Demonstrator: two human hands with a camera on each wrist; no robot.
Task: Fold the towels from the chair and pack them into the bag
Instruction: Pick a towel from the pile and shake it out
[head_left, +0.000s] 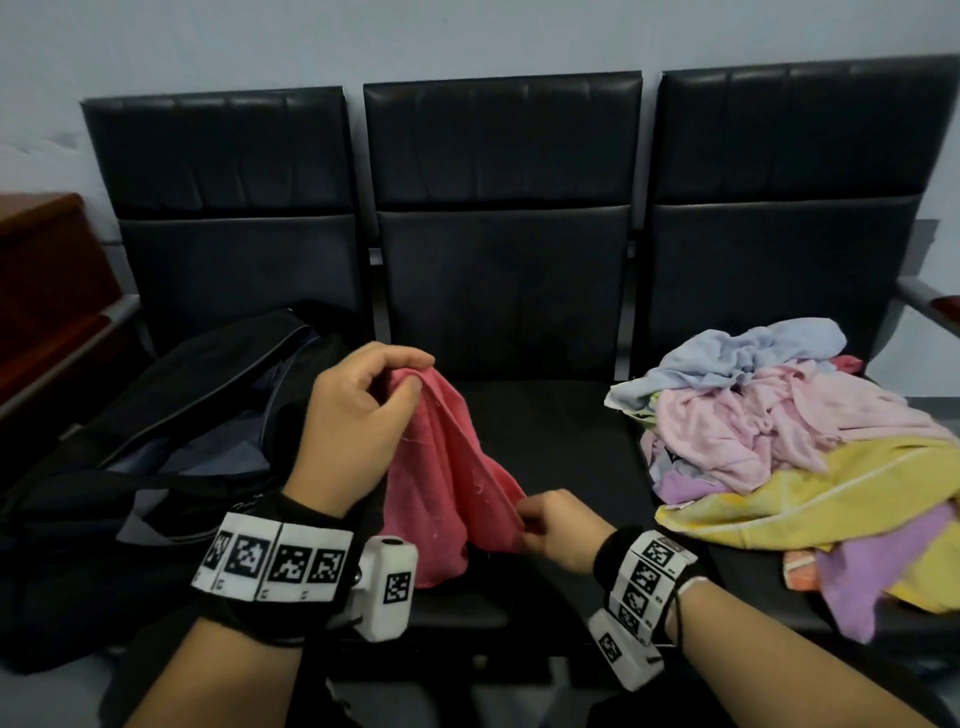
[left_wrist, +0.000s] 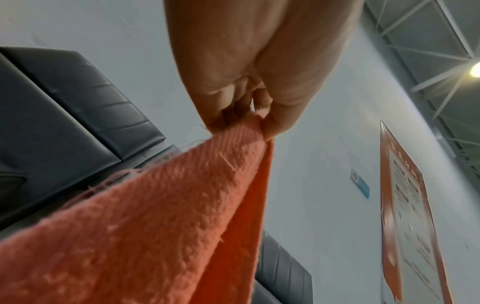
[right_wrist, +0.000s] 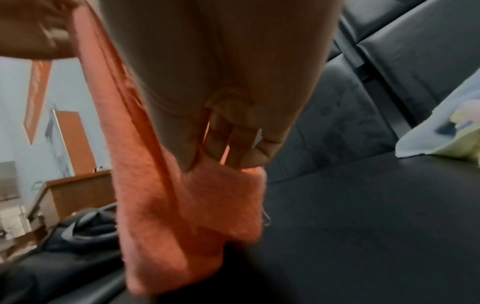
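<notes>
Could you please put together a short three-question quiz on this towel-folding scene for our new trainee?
1. True or false: the left hand pinches the top of the pink towel.
2. Where does the black bag lie? A) on the left seat B) on the right seat C) on the floor
3. Fill in: the unfolded towel pile lies on the ___ seat of the chair.

Key
1. True; the right hand pinches a lower corner of it.
2. A
3. right
</notes>
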